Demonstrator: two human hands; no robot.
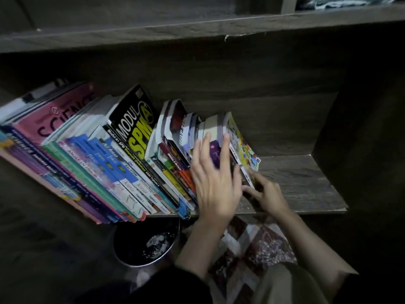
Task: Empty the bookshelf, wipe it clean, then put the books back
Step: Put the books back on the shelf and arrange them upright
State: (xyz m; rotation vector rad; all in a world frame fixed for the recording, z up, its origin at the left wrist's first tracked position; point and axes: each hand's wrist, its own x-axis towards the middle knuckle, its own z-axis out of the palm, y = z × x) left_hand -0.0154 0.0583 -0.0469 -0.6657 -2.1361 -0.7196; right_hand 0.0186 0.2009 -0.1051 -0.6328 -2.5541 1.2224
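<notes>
Head view of a grey wood-grain bookshelf (pixel 306 185), read from 9 o'clock to 3 o'clock.

At 9 o'clock a pink softcover workbook lettered SCIENCE (pixel 54 121) leans at the head of a tilted row. Blue-spined thin exercise books (pixel 105 159) follow it. At 11 o'clock stands a black softcover workbook with yellow SPM lettering (pixel 133 128). Smaller paperbacks close the row near the centre.

At 7 o'clock, below the shelf board, sits a round black bowl (pixel 144 244); its contents cannot be made out.

At the centre the left hand (pixel 215 185), blurred, lies with fingers straight and spread over the spines of the smaller paperbacks. It grips nothing.

Just right of centre the row ends in a thin paperback with a bright cartoon cover (pixel 241 145). The right hand (pixel 266 193) pinches its lower end with curled fingers.

At 5 o'clock is a red-and-white patterned fabric (pixel 258 244).

At 3 o'clock the shelf board is bare.

Progress, as a judgement: the row fills most of the board. Either emptying has barely begun or restocking is nearly finished, and the view does not settle which. No wiping is under way. The upper shelf at 12 o'clock appears bare.
</notes>
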